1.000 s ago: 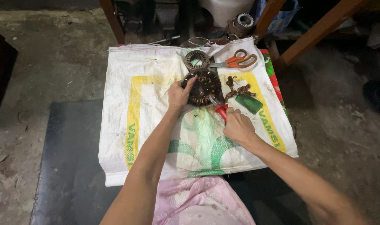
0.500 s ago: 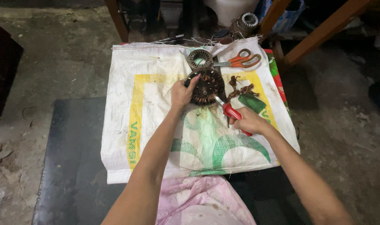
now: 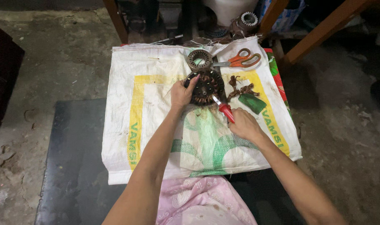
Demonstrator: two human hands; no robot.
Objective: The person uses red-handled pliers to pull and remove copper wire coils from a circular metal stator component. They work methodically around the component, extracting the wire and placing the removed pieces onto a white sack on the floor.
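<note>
A dark round motor stator with copper windings [image 3: 206, 86] lies on a white woven sack [image 3: 156, 125] spread on the floor. My left hand [image 3: 181, 93] grips the stator's left edge. My right hand [image 3: 244, 125] is closed on red-handled pliers [image 3: 224, 109], whose jaws reach the stator's lower right rim. To the right of the stator lie scraps of pulled copper wire [image 3: 242, 89] and a small green piece [image 3: 252, 103].
A smaller metal ring part [image 3: 199, 59] and orange-handled scissors [image 3: 240, 60] lie at the sack's far edge. Wooden legs [image 3: 319, 37] rise at the upper right, another motor part [image 3: 245, 21] behind. A dark mat [image 3: 73, 166] is under the sack, pink cloth [image 3: 198, 204] on my lap.
The pliers in my right hand moved from the sack's middle up to the stator's lower right rim. My left hand has stayed on the stator.
</note>
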